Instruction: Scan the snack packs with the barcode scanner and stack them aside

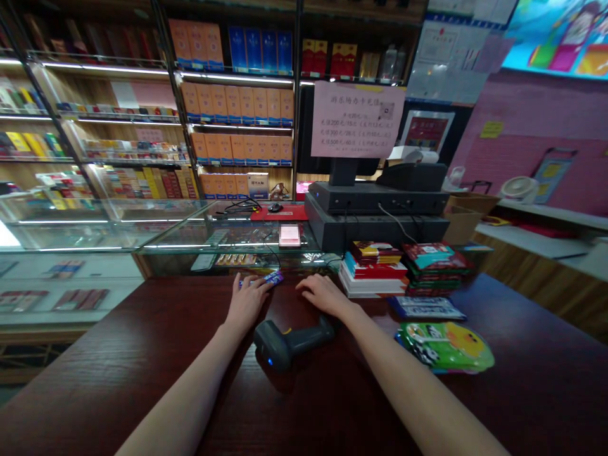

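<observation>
Purple packet (272,278), small and flat, pinched in the left hand (247,303) at the far edge of the desk (118,354), free end poking past the fingers toward the right hand (322,295). Probably very light, in a soft film wrapper, slick and easily dented but hardly fragile; best held across the flat faces near one end, much as pinched here. Right hand empty and relaxed, fingers loosely curled on the desk, gripping nothing.

On the near side of the right hand, a dark scanner (293,342) lying on its side, blue light glowing at the head, handle reaching toward the right wrist; contact with the wrist impossible to confirm from this angle. Off to the right of the right hand, a stack of red packs (373,272) and a stack of teal packs (434,269), then nearer, a blue packet (426,308) and a green bag (445,347). Beyond both hands, a glass case (223,244), and past that a mouse (275,207) on a red mat (292,214), beside a till (375,199).

Print on the purple packet too small to read, the stretch under the left fingers hidden, the underside out of sight
</observation>
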`<state>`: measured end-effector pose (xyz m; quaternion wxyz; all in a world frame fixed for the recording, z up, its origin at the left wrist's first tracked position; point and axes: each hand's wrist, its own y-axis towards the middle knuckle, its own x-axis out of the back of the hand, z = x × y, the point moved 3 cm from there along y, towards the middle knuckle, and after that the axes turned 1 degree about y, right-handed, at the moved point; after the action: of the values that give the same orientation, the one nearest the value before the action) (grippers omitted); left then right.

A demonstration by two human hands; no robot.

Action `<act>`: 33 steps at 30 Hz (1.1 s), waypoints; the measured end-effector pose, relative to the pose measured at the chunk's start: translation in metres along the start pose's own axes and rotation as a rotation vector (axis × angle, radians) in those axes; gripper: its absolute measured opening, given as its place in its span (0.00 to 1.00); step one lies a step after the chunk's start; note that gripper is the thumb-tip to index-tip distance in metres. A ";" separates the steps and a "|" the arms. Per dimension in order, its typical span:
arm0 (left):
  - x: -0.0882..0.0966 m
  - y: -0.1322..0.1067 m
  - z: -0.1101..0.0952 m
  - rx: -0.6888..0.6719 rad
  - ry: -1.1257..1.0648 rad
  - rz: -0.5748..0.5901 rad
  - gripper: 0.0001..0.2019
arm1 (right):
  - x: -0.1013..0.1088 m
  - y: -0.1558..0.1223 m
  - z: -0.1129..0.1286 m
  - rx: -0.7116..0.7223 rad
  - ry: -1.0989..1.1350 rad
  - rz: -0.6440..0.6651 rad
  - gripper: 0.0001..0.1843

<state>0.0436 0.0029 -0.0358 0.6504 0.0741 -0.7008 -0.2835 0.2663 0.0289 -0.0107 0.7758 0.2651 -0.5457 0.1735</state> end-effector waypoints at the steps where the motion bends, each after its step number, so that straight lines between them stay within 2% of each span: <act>1: 0.000 0.000 0.000 -0.011 -0.019 -0.009 0.15 | 0.000 0.000 0.000 0.005 0.003 -0.005 0.13; 8: 0.001 0.001 -0.002 -0.022 -0.113 -0.049 0.13 | -0.003 0.002 0.000 0.004 0.013 -0.012 0.12; 14: 0.002 0.001 -0.005 -0.055 -0.194 -0.029 0.23 | -0.001 -0.001 0.002 -0.013 0.004 -0.026 0.13; 19: 0.001 0.000 -0.009 -0.158 -0.240 -0.038 0.24 | -0.001 -0.005 0.002 -0.020 0.022 -0.048 0.16; 23: 0.000 0.000 -0.013 -0.240 -0.261 -0.089 0.23 | 0.002 -0.009 0.002 -0.021 0.038 -0.062 0.18; 27: 0.005 0.000 -0.017 -0.302 -0.295 -0.190 0.22 | 0.009 -0.016 0.005 -0.003 0.067 -0.091 0.19; 33: 0.016 -0.002 -0.021 -0.346 -0.307 -0.297 0.21 | 0.023 -0.031 0.016 0.027 0.097 -0.207 0.17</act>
<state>0.0614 -0.0125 -0.0233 0.4908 0.0201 -0.7137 -0.4993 0.2796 -0.0063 0.0083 0.8113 0.3219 -0.4749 0.1122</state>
